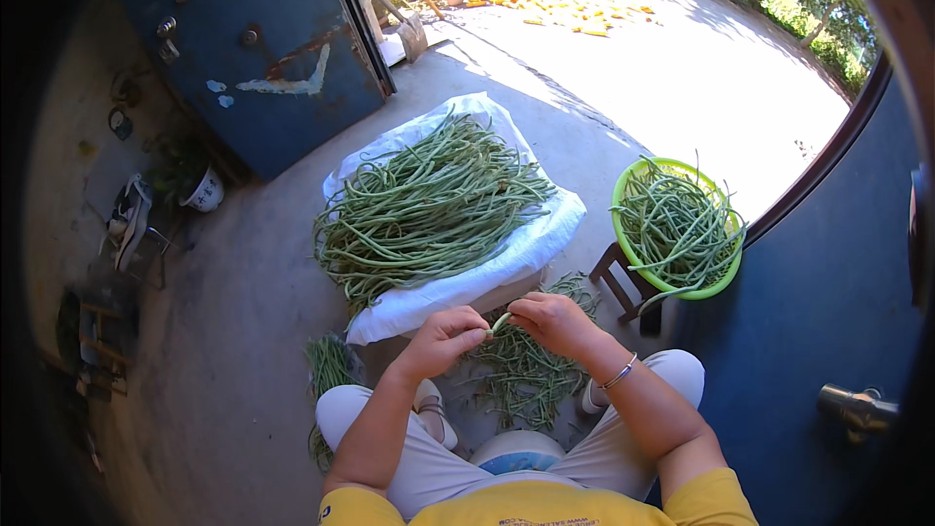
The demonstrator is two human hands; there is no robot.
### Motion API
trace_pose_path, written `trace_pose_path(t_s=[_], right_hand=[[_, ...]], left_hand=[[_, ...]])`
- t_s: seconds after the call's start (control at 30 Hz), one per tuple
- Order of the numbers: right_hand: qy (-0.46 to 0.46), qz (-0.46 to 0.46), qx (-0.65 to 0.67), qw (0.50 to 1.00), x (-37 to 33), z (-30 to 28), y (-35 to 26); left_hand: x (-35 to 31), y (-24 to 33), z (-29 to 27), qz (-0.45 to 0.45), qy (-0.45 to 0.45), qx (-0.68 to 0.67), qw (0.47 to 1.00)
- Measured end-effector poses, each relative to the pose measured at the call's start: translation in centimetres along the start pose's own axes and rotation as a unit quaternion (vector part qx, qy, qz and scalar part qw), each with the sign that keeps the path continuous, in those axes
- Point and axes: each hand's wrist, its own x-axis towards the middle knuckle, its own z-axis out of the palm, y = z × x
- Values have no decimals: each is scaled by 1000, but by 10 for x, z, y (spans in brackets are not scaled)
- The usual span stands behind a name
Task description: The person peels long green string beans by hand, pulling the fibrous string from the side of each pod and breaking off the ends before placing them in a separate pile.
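Between my two hands is a short piece of green long bean, bent a little. My left hand pinches its lower end with thumb and fingers. The other end is gripped by my right hand, which has a bracelet on its wrist. Just beyond my hands, a big heap of long beans lies on a white woven sack, spread over a raised support. Below my hands, many short bean pieces are piled on the floor between my feet.
At the right, a lime-green basket of long beans stands on a dark stool. A bundle of beans lies by my left knee. Blue metal doors flank the doorway; a potted plant stands left. Orange cobs are scattered outside.
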Motion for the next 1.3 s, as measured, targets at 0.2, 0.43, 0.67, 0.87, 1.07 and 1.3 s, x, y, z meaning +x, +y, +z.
trace_pose_path(t_s=[0.2, 0.43, 0.67, 0.87, 1.07, 1.3], right_hand=[[13, -22, 4, 1000, 4, -3, -4], [-24, -4, 43, 999, -6, 6, 2], [-77, 20, 67, 995, -5, 7, -11], [10, 19, 105, 994, -2, 1, -6], [162, 198, 387, 886, 4, -10, 0], [210, 219, 624, 720, 2, -12, 18]], left_hand=[[-1, -4, -2, -4, -3, -147, 989], [4, -13, 0, -41, 136, -42, 989], [4, -12, 6, -9, 77, -112, 991], [2, -19, -4, -130, 151, 112, 973], [-10, -21, -17, -43, 109, 454, 883], [-1, -14, -3, -208, 95, 149, 962]])
